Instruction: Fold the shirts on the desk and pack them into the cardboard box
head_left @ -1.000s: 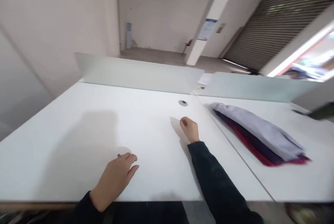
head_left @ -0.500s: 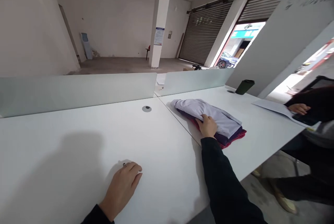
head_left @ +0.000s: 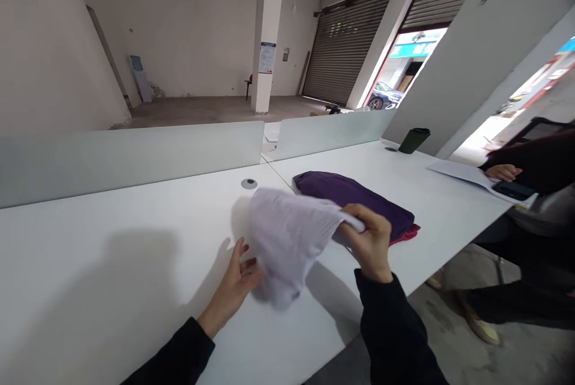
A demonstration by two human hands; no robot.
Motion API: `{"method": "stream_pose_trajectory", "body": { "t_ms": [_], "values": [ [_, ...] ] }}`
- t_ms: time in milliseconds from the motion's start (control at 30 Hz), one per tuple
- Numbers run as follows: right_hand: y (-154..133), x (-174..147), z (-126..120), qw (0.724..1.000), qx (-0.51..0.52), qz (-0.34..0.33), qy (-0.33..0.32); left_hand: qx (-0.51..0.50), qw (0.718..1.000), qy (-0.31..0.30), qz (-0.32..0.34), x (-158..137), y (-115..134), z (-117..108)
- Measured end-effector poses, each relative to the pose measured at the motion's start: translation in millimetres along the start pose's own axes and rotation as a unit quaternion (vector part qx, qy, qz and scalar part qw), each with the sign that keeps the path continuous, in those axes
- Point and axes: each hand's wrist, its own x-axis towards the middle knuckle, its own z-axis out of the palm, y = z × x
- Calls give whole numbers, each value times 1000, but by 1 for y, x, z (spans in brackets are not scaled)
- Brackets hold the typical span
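Observation:
A pale lavender, finely striped folded garment hangs in the air over the white table, slightly blurred. My right hand grips its right edge between thumb and fingers. Close to the garment's lower left side is my left hand, with fingers spread; whether the fingertips touch the cloth I cannot tell. Behind my right hand lies a folded purple garment on top of a red one, of which only an edge shows.
The white table has a frosted divider along its back and a cable hole. At the right are a dark green cylinder, papers, and a seated person's hand beside a dark phone.
My right hand has lifted the lavender garment off the pile and carried it left, uncovering the purple one. My left hand has moved up toward it, its fingers opening out.

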Motion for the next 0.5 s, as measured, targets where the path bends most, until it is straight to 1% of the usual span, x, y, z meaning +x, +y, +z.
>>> {"method": "stream_pose_trajectory", "body": {
  "t_ms": [67, 100, 133, 167, 267, 300, 333, 367, 400, 467, 500],
  "values": [
    [-6, -14, 7, 996, -2, -6, -94, -105, 994, -16, -28, -4, 8, 6],
    [-6, -19, 11, 993, -14, -1, -117, -149, 988, -15, -48, -7, 12, 8],
    [-6, -24, 14, 992, -32, 2, -119, -186, 980, -8, -71, -12, 16, 9],
    [-6, -29, 16, 993, -53, -1, -103, -217, 972, 10, -95, -17, 21, 9],
    [-19, -46, 18, 994, -99, -44, -10, -276, 945, 107, -140, -31, 39, 7],
    [-29, -54, 16, 994, -92, -65, 13, -291, 935, 136, -149, -35, 46, 6],
    [-40, -63, 15, 994, -72, -82, 20, -306, 927, 158, -151, -38, 53, 6],
    [-53, -72, 13, 995, -40, -97, 5, -319, 921, 174, -141, -42, 59, 6],
    [-66, -81, 13, 994, 3, -108, -32, -332, 918, 182, -120, -45, 65, 8],
    [-88, -96, 16, 980, 86, -116, -134, -355, 913, 194, -53, -49, 73, 14],
    [-97, -101, 20, 971, 112, -112, -177, -366, 908, 203, -14, -52, 75, 18]
  ]
}}
